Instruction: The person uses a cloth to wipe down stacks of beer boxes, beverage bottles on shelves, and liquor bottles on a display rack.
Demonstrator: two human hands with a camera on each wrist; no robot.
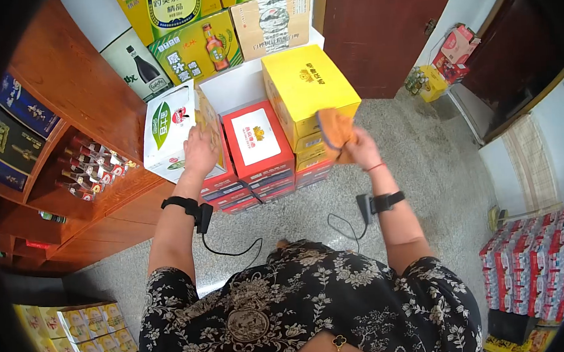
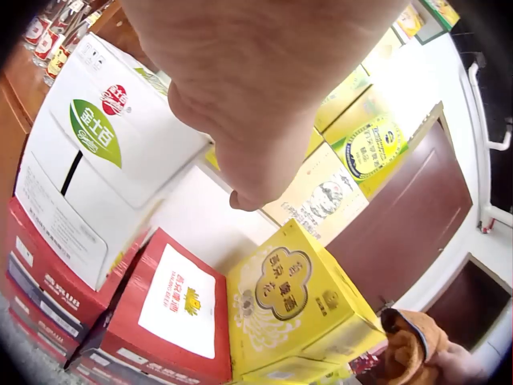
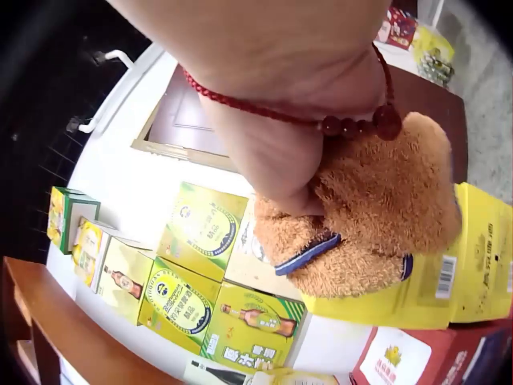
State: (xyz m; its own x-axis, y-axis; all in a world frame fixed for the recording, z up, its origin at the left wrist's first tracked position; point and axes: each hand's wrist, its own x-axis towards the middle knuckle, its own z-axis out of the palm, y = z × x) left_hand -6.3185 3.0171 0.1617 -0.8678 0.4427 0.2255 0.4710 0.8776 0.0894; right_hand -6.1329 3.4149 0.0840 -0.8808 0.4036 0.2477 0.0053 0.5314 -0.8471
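Observation:
The right hand (image 1: 362, 149) grips a bunched orange cloth (image 1: 336, 133) with dark blue edging, at the right side of a yellow box (image 1: 311, 85). In the right wrist view the cloth (image 3: 385, 192) hangs in front of the yellow box (image 3: 481, 257). The left hand (image 1: 202, 150) rests on the right part of a white box with a green leaf print (image 1: 169, 128), fingers extended. Between the white and yellow boxes, a red box with a white label (image 1: 257, 142) stands lower. In the left wrist view, the left fingertips are mostly hidden behind the hand (image 2: 248, 104).
Beer cartons (image 1: 198, 48) are stacked behind. A wooden shelf (image 1: 84, 65) with bottles stands at the left, a dark red door (image 1: 383, 31) at the back. Red-and-white packs (image 1: 536, 263) are piled at the right, yellow cartons (image 1: 77, 334) at lower left. Speckled floor (image 1: 419, 166) lies between.

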